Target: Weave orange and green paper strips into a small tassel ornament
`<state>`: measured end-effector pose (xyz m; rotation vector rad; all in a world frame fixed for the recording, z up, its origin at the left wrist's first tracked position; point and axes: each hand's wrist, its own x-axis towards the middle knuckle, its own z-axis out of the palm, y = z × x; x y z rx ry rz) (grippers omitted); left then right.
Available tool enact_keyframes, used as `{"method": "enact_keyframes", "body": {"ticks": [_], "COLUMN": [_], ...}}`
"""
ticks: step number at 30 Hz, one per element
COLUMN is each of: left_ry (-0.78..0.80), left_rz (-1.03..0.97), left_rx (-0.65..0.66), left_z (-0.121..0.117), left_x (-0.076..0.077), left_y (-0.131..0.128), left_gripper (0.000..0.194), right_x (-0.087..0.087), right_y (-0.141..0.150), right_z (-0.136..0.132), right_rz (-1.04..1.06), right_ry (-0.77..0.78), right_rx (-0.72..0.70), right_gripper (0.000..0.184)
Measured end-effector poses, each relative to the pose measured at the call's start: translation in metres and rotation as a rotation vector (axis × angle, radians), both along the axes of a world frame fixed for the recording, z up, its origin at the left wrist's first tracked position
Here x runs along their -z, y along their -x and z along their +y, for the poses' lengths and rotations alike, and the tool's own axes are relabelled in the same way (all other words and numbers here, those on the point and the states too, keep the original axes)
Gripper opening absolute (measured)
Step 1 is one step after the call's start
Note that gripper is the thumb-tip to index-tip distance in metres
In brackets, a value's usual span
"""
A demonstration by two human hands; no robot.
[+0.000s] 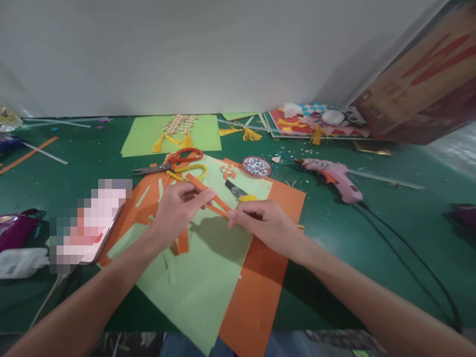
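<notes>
An orange paper strip [222,203] is stretched between my two hands above the sheets. My left hand [182,201] pinches it near its upper left part, thumb on top. At the strip's lower right end, my right hand [258,218] grips it between thumb and fingers. Below lie a light green paper sheet [219,277] and an orange paper sheet [253,302]. A craft knife [238,191] with a yellow part rests just behind my right hand. Scissors [178,163] with red and yellow handles lie behind my left hand. A small woven paper piece [228,171] sits near the knife.
A pink glue gun [334,178] with a black cable lies at right. A round dish of small beads [256,166] stands behind the knife. At left are a phone [91,223] and a white bottle [22,263]. Woven pieces with yellow tassels [180,129] lie at the back.
</notes>
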<state>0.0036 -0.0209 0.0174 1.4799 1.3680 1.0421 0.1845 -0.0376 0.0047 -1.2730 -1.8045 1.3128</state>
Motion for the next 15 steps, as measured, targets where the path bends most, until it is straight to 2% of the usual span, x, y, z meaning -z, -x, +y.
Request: {"method": "enact_keyframes", "body": {"ticks": [15], "left_ry": [0.017], "left_rz": [-0.014], "left_rx": [-0.039], "left_z": [0.0004], "left_x": [0.0033], "left_y": [0.0015], "left_gripper": [0.024], "right_x": [0.0027], "right_y": [0.0005], "right_z": [0.0009], "right_rz": [0.003], "right_ry": [-0.036], "right_rx": [-0.005], "right_gripper": [0.037]}}
